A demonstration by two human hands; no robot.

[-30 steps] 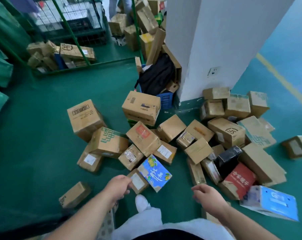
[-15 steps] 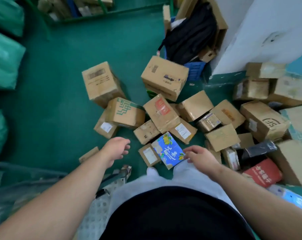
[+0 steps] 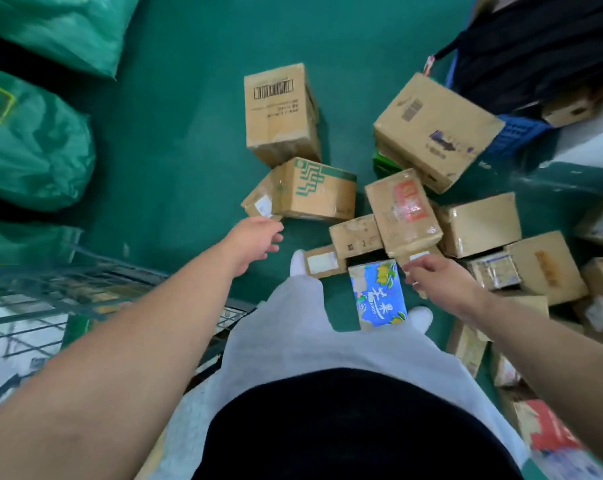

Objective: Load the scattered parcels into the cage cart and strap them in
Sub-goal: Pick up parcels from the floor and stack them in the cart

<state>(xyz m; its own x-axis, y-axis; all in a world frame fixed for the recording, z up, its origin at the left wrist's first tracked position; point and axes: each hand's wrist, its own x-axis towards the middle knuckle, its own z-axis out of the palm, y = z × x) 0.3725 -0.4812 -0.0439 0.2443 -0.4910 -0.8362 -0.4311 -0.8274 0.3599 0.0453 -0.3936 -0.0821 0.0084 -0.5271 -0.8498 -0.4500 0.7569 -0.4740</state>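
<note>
Several cardboard parcels lie scattered on the green floor. A blue printed box (image 3: pixel 378 294) lies between my feet. My right hand (image 3: pixel 435 277) hovers just right of it, fingers loosely apart, holding nothing, over a small parcel with a white label. My left hand (image 3: pixel 255 239) is open and empty, reaching toward a box with green print (image 3: pixel 315 194) and the small labelled parcel (image 3: pixel 258 204) beside it. A tall barcode box (image 3: pixel 279 112) stands behind. A wire cage cart (image 3: pixel 50 306) shows at the lower left.
Green sacks (image 3: pixel 33 140) pile up at the left. A black bag (image 3: pixel 535 46) rests on a blue crate (image 3: pixel 516 136) at the top right. A large box (image 3: pixel 435 128) and a red-labelled box (image 3: pixel 402 211) lie mid-pile; more parcels crowd the right edge.
My view has tilted further down and closer to the pile. Both hands have reached forward, the left toward the green-print box, the right past the blue box.
</note>
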